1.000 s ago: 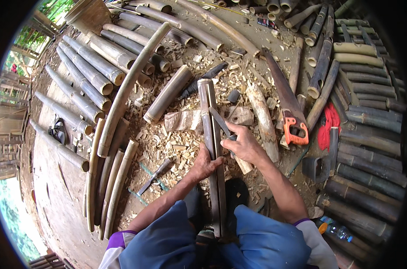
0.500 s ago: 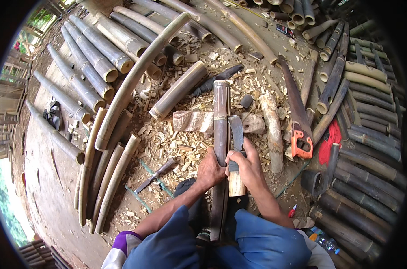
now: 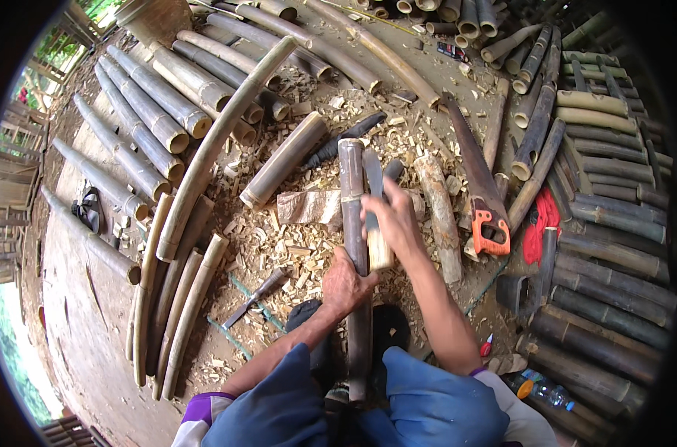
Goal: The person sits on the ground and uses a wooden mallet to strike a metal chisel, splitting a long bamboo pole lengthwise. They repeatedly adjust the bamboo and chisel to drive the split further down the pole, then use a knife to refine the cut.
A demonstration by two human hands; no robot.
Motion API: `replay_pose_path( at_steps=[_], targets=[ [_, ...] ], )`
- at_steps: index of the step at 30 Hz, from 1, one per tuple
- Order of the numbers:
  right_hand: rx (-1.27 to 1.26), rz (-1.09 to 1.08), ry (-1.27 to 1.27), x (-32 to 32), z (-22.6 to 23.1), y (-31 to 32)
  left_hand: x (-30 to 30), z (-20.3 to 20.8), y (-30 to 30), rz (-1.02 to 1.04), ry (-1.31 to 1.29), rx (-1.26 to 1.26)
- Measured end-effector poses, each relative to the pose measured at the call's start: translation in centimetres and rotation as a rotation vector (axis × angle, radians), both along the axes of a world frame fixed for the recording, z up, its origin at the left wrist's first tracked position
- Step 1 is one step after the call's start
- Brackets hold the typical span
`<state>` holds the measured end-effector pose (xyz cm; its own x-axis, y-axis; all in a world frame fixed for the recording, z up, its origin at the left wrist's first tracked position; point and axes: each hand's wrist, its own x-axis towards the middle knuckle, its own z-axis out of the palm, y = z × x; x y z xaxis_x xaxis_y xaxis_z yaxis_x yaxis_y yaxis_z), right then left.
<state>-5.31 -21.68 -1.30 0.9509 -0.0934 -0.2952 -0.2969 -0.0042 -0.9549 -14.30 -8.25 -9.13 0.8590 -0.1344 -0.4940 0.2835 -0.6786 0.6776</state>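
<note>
A person's two bare hands worked on a bamboo pole (image 3: 351, 175), which ran from between the knees of blue trousers (image 3: 446, 395) up the middle of the view, its cut end pointing away. The newest change was in the right hand (image 3: 393, 216): it had carried a knife (image 3: 373, 175) up from about mid-pole, so that the blade stood nearly upright just beside the pole's right edge, close to the far end. Motion blur hid whether steel touched bamboo; in my judgement, the cutting attention had shifted toward that end. The right hand was clenched on the knife, around the dark part between blade and pale wooden handle, though blur softened the exact finger placement. The left hand (image 3: 346, 284) gripped the pole lower down, thumb across its top, steadying it. Compared with half a second earlier, the left hand had kept its place, while the dark slot along the pole's right side, plain then, showed far less, perhaps because the pole had turned. Beyond the pole lay a wooden block (image 3: 305, 207) amid scattered chips (image 3: 297, 257), with a chisel (image 3: 256, 298) to the left, and a rough log (image 3: 439, 216) and an orange-handled saw (image 3: 491, 231) to the right.
</note>
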Motion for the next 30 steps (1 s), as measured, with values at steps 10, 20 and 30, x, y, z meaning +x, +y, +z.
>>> replay_pose_path(
  at_steps=[10, 20, 30],
  targets=[
    [0.128, -0.057, -0.105, -7.4, 8.6, -6.4, 4.3, 4.0, 1.6, 0.218, -0.008, -0.688],
    [-0.033, -0.380, -0.192, -15.3, 7.6, -15.4, 17.2, 27.7, -3.6, -0.621, -0.616, -0.003],
    [0.080, -0.473, 0.106, -22.6, 5.1, -16.2, 9.0, 15.4, 2.4, -1.152, -0.865, 0.578]
  ],
)
